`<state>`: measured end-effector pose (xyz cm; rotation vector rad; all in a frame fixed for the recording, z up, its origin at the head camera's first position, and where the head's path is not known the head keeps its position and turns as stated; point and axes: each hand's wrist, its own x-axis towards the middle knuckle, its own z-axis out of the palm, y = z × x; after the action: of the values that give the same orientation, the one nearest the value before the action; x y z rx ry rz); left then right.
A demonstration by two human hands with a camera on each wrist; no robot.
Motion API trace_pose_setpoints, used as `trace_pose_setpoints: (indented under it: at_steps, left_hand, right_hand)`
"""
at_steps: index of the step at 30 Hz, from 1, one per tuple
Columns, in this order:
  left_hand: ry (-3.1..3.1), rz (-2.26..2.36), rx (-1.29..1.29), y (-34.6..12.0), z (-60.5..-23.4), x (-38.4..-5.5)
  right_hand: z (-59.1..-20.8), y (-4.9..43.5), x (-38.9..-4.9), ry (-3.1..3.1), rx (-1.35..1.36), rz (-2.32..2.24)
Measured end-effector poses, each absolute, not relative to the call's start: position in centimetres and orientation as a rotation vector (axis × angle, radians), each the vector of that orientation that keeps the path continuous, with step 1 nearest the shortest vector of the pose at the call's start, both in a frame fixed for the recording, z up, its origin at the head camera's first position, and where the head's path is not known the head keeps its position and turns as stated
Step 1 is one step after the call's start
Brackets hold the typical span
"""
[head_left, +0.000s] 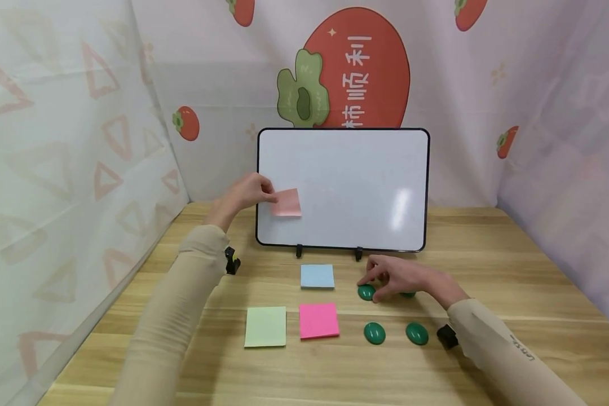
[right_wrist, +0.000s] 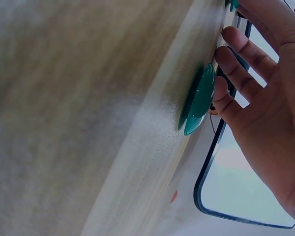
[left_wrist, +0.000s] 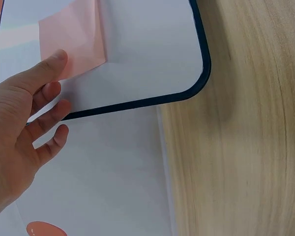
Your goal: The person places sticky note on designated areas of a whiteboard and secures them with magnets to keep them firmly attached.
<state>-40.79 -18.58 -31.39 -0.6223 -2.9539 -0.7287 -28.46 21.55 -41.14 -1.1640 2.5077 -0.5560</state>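
Simultaneously, your left hand (head_left: 250, 190) pinches a pale pink note (head_left: 288, 203) at the whiteboard's (head_left: 350, 180) left side while your right hand (head_left: 401, 274) grips the far-left green disc (head_left: 366, 292) between finger and thumb.

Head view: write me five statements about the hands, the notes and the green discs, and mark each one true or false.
1. The left hand holds a pale pink note at the whiteboard. True.
2. The right hand rests on the whiteboard. False: it pinches a green disc on the table.
3. The blue pad lies nearer the whiteboard than the bright pink pad. True.
4. Seen from the head camera, the light green pad lies right of the bright pink pad. False: it lies to its left.
5. Four green discs are in view. True.
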Motion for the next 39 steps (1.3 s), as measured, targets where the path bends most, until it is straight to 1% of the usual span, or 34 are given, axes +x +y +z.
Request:
trace_pose_setpoints:
  at_steps: [16,26,39]
  left_hand:
    - [-2.831,-0.417,-0.556,-18.1,-33.0,-40.3]
    - [-2.779,-0.403,-0.494,-18.0,-33.0,-40.0]
    - [-2.786,-0.411,-0.430,-17.8,-33.0,-40.2]
  right_hand:
    - [-41.0,21.0,-28.2,2.550,-1.232,-0.465]
    - [-40.0,20.8,-27.4,2.677,-1.361,-0.379]
    - [-40.4,20.5,-28.3,2.787,-1.473,-0.444]
